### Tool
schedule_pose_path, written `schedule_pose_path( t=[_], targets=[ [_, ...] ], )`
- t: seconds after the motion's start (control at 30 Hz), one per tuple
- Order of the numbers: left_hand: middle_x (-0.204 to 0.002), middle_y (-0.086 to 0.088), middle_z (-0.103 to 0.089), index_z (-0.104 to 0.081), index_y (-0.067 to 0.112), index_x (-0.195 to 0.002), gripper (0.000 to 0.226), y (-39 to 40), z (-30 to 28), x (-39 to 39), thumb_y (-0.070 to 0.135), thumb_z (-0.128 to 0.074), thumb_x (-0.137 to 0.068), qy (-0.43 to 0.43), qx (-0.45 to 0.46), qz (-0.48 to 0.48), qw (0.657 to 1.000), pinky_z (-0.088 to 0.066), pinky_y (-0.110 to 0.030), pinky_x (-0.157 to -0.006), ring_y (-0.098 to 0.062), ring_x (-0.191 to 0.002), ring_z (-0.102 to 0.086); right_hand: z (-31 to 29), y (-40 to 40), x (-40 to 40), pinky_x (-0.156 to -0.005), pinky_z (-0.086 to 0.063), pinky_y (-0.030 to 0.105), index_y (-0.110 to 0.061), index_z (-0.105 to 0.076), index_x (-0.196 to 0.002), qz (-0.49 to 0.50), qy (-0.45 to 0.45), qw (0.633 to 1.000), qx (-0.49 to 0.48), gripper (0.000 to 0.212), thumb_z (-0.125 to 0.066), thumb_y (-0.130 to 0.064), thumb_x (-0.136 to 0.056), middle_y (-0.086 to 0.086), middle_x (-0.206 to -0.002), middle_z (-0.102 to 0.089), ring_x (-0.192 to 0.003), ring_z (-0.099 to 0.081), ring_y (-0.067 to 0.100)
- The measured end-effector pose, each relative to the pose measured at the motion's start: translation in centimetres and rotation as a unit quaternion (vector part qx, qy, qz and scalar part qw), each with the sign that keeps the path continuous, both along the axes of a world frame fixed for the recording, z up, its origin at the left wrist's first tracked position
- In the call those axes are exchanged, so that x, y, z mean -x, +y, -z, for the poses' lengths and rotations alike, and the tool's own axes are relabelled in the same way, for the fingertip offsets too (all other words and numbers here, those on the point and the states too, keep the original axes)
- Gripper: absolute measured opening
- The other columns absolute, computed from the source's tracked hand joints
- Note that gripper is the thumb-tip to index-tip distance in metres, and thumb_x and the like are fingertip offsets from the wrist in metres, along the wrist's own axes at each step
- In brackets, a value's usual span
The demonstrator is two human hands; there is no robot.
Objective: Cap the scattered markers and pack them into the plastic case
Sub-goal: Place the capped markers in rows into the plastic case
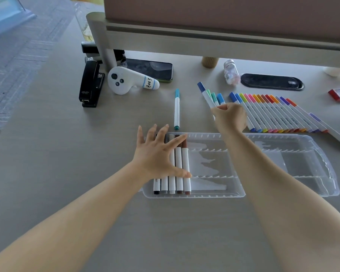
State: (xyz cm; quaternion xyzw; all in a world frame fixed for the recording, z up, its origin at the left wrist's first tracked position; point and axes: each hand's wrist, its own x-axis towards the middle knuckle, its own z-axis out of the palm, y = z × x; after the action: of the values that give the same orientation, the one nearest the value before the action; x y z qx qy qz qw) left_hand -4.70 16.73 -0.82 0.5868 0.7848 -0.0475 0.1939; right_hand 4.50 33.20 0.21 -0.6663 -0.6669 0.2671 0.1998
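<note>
Forearms: both bare, reaching up from the bottom edge across the pale wood-grain desk (pixel 47 154).
Left hand (pixel 157 154): fingers spread wide apart, palm down, pressed flat on the markers in the case and gripping nothing.
Packed markers (pixel 178 171): five white-barrelled pens lying side by side at the left end of the case, caps in black, grey, off-white and two browns — partly hidden under the left hand.
Plastic case (pixel 283 173): clear, shallow and slotted, lying open on the desk just in front of the person; to the right of the five pens its slots hold no markers.
Right hand (pixel 231 116): curled into a fist, clamped on a bunch of blue and green markers (pixel 210 95) whose capped ends fan up and left out of the fist; it hovers just beyond the far edge of the case.
Marker row (pixel 279 114): many capped pens — blues, yellow, pinks, oranges, reds, purples — lined up touching on the desk to the right of the fist.
Single teal marker (pixel 177 108): capped, alone on the desk, beyond the case's left end.
Far desk: black stapler (pixel 90 85), white controller (pixel 126 79) with a handwritten label, dark phone (pixel 151 69), small glass jar (pixel 231 72).
</note>
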Motion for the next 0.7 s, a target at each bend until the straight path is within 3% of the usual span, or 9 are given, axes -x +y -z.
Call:
schedule_pose_path(
  t=[0.13,0.27,0.37,0.53,0.6,0.7],
  targets=[
    [-0.155,-0.004,0.011,0.008,0.048,-0.14,0.098,-0.1,0.0,0.0,0.082,-0.044,-0.064,0.002,-0.002,0.0,1.0,0.016,-0.056,-0.11,-0.031,-0.141,0.016,-1.6,-1.8,-1.3,-0.088,-0.052,0.039,-0.014,-0.061,-0.086,-0.01,0.107,0.99,0.088,0.012,-0.06,-0.026,-0.086,-0.007,-0.07,-0.052,-0.082,-0.057,0.017],
    [-0.155,-0.004,0.008,0.016,0.043,-0.14,0.104,-0.1,-0.1,-0.1,0.08,-0.044,-0.065,0.004,-0.012,-0.002,1.0,0.015,-0.054,-0.11,-0.03,-0.142,0.015,-3.7,-4.9,-3.2,-0.067,-0.047,0.021,-0.008,-0.062,-0.097,-0.017,0.18,0.966,0.182,0.014,-0.058,-0.018,-0.088,-0.005,-0.069,-0.048,-0.064,-0.046,0.009],
    [-0.156,-0.002,0.001,0.011,0.035,-0.144,0.104,-0.3,-0.2,0.0,0.076,-0.048,-0.067,-0.02,-0.033,-0.016,0.999,0.014,-0.053,-0.112,-0.027,-0.143,0.012,-4.3,-7.0,-4.5,-0.074,-0.049,0.026,-0.004,-0.061,-0.098,-0.03,0.205,0.948,0.242,0.015,-0.055,-0.014,-0.089,-0.001,-0.073,-0.051,-0.068,-0.05,0.011],
    [-0.155,-0.001,-0.007,-0.003,0.027,-0.146,0.092,-0.5,-0.8,0.4,0.067,-0.049,-0.076,-0.063,-0.042,-0.04,0.996,0.011,-0.052,-0.114,-0.023,-0.143,0.009,-3.0,-9.6,-5.6,-0.066,-0.048,0.03,-0.005,-0.066,-0.093,-0.114,0.099,0.956,0.251,0.017,-0.053,-0.014,-0.091,0.005,-0.076,-0.061,-0.068,-0.053,0.017],
    [-0.155,-0.002,-0.008,-0.005,0.027,-0.146,0.089,-0.7,-0.9,0.5,0.065,-0.047,-0.078,-0.059,-0.043,-0.044,0.996,0.01,-0.051,-0.115,-0.023,-0.143,0.008,-1.9,-10.4,-5.5,-0.082,-0.048,0.041,0.0,-0.068,-0.092,-0.149,0.031,0.959,0.238,0.023,-0.053,-0.017,-0.089,0.009,-0.073,-0.065,-0.069,-0.053,0.02],
    [-0.155,-0.002,-0.009,-0.007,0.026,-0.146,0.086,-1.2,-1.0,0.6,0.063,-0.047,-0.08,-0.057,-0.043,-0.048,0.996,0.008,-0.051,-0.115,-0.023,-0.143,0.007,-1.6,-10.9,-5.3,-0.096,-0.042,0.041,-0.005,-0.069,-0.086,-0.183,-0.06,0.954,0.23,0.023,-0.055,-0.024,-0.087,-0.001,-0.058,-0.055,-0.069,-0.052,0.018]
  ],
)
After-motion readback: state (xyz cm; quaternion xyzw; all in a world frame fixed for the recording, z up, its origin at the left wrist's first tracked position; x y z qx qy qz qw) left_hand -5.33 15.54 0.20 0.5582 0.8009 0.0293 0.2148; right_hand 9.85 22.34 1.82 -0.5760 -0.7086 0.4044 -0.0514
